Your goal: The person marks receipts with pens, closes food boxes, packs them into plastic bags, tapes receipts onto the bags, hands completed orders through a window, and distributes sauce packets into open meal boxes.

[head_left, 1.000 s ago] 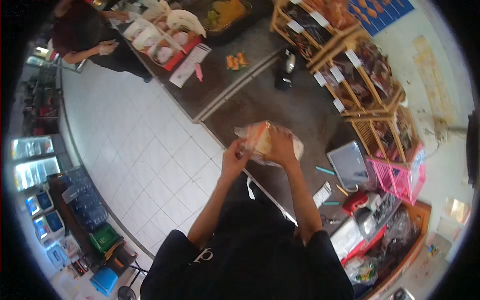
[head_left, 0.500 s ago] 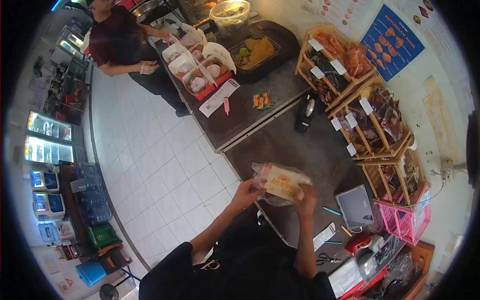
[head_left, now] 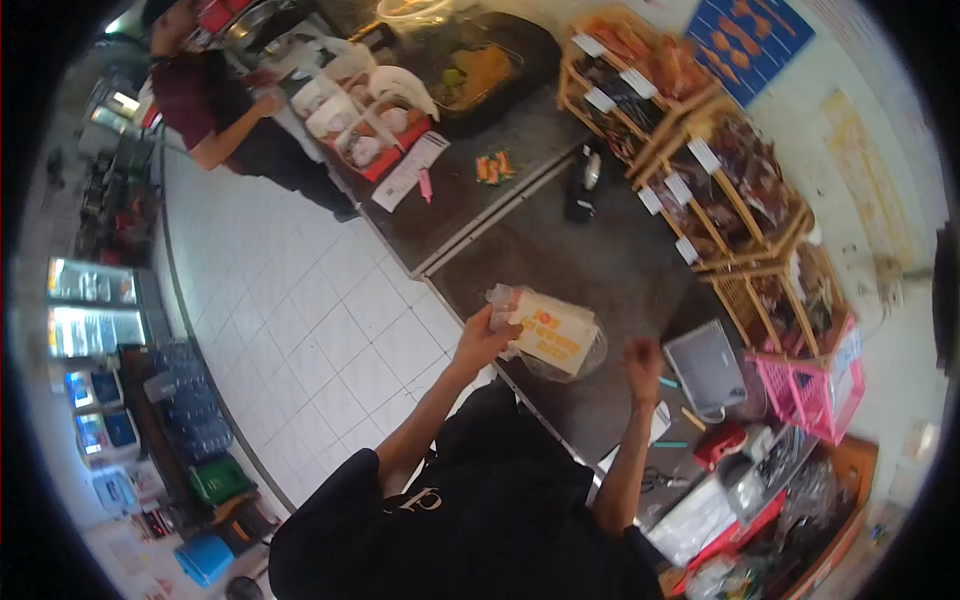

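Note:
My left hand (head_left: 483, 340) grips one end of a cream pack with orange-yellow lettering (head_left: 556, 332), which sits in a clear plastic bag. Thumb and fingers press on the near left side of the bag, and the pack is over the dark tabletop (head_left: 485, 265). My right hand (head_left: 643, 362) is off the pack, to its right, close to a tablet-like grey device (head_left: 706, 370). Its fingers look curled but are smeared, so their exact state is unclear.
A co-worker (head_left: 215, 110) stands at the far left by white and red food boxes (head_left: 360, 120). Wooden racks of packaged snacks (head_left: 720, 210) line the wall. A tape dispenser (head_left: 585, 180), small orange sachets (head_left: 494, 167), scissors (head_left: 662, 480) and a pink basket (head_left: 805, 385) are around.
My right hand has let go of the pack and moved right and down. My left hand still holds it. The co-worker's arms have drawn together. The view has shifted.

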Available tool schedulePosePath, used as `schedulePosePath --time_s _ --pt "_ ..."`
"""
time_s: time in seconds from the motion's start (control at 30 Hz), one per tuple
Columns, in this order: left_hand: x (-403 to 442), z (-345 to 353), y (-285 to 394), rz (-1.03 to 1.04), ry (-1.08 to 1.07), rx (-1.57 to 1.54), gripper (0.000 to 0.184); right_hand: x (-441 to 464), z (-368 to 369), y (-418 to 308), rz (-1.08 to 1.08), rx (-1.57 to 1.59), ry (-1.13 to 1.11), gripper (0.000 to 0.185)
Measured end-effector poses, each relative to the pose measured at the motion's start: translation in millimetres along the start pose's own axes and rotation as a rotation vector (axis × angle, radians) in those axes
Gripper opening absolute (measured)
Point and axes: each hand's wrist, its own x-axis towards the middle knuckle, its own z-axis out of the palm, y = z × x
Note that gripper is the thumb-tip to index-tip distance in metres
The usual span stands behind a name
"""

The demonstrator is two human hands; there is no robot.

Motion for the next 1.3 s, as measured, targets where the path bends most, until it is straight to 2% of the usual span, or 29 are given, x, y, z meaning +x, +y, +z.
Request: schedulePosePath --time_s 0.03,0.07,0.1,0.13,0.17,0.2,0.27,0.3,0.33,0.37,0.53,0.63,0.73,0.77,0.83,0.87,0.9,0.93,0.97,1.0,1.03,1.1,1.17,1.23,1.3 --pt "1.7 -3.1 -11.9 -0.008 -0.006 0.054 0.04 -2.0 15.6 30.7 -0.063 0.146 -0.01 0.021" --pt "1.0 -3.4 -25.8 -0.023 -0.025 0.109 0.041 -11.0 33.2 -7.8 0.231 -0.078 -0.088 0.031" --pt "-1.5 -2.4 -39.4 0.054 -0.048 0.104 0.04 -6.9 36.3 18.9 0.223 -0.479 -0.207 0.038" --pt "-8.4 2.3 -48.1 0.102 -0.03 0.187 0.039 -10.5 44.1 29.4 0.207 -0.227 -0.232 0.031" --pt "-11.7 7.6 -54.8 0.164 -0.008 0.262 0.038 -12.1 46.8 28.4 0.224 -0.298 -0.066 0.026" --pt "-16.3 7.8 -60.2 0.133 -0.01 0.3 0.036 -15.4 47.4 25.4 0.231 -0.37 0.086 0.021" --pt "-21.6 -2.2 -74.3 0.136 0.069 0.356 0.025 -23.3 40.9 -6.0 0.032 -0.423 0.207 0.017" --pt "-22.6 -7.2 -66.9 0.069 0.072 0.32 0.022 -21.4 37.8 -28.3 -0.077 -0.45 0.258 0.015" --pt "-29.4 -13.2 -50.4 -0.004 0.081 0.287 0.019 -21.4 35.6 -43.6 -0.219 -0.512 0.276 0.015" --pt "-35.0 -14.5 -37.0 -0.078 0.095 0.255 0.017 -17.7 36.2 -48.8 -0.195 -0.532 0.269 0.014" --pt "-32.0 1.0 -13.5 0.063 0.022 0.049 0.013 -18.7 25.3 -56.5 -0.062 -0.639 0.213 0.013" --pt "-26.0 7.4 -10.9 0.07 0.014 -0.014 0.012 -25.3 15.6 -50.8 0.245 -0.308 0.231 0.027" --pt "-18.4 15.1 -9.4 0.085 -0.002 0.087 0.013 -56.0 33.6 -31.1 0.246 -0.434 0.116 0.06" --pt "-16.9 17.7 -13.9 0.105 0.012 0.14 0.014 -65.2 42.6 -19.8 0.238 -0.279 0.006 0.075" --pt "-15.3 22.4 -35.3 0.116 -0.039 0.069 0.023 -62.9 51.2 -9.3 0.406 -0.23 -0.044 0.06" --pt "-2.6 10.3 -67.3 0.373 0.007 0.393 0.036 -62.6 55.0 -3.3 0.489 -0.21 -0.068 0.052" --pt "-11.3 10.8 -59.6 0.292 0.004 0.472 0.047 -62.9 51.5 -21.5 0.164 -0.472 0.043 0.036" --pt "-18.2 16.2 -53.6 0.228 0.063 0.493 0.045 -55.1 48.4 14.4 0.117 -0.504 0.095 0.035" --pt "-35.3 30.0 -27.5 0.169 0.093 0.361 0.045 -59.0 43.2 -46.3 0.242 -0.138 0.124 0.037" --pt "-27.2 20.5 -50.3 0.283 0.157 0.604 0.049 -50.7 41.0 -20.3 0.185 -0.284 0.155 0.037" --pt "-27.2 23.3 -47.1 0.157 0.174 0.597 0.054 -45.5 37.4 18.1 0.128 -0.432 0.202 0.037" --pt "-16.6 23.1 -74.5 0.468 0.252 0.535 0.06 -40.8 55.5 50.2 0.145 -0.039 0.266 0.045" --pt "19.9 25.4 -115.2 0.546 0.133 0.509 0.066 -27.8 64.7 48.7 0.228 0.065 0.27 0.048" --pt "29.2 38.4 -128.9 0.549 0.089 0.438 0.075 -30.5 62.0 31.8 0.39 -0.133 0.218 0.047" --pt "20.4 60.1 -126.1 0.495 0.127 0.303 0.084 -35.3 63.8 18.5 0.34 -0.267 0.208 0.042"
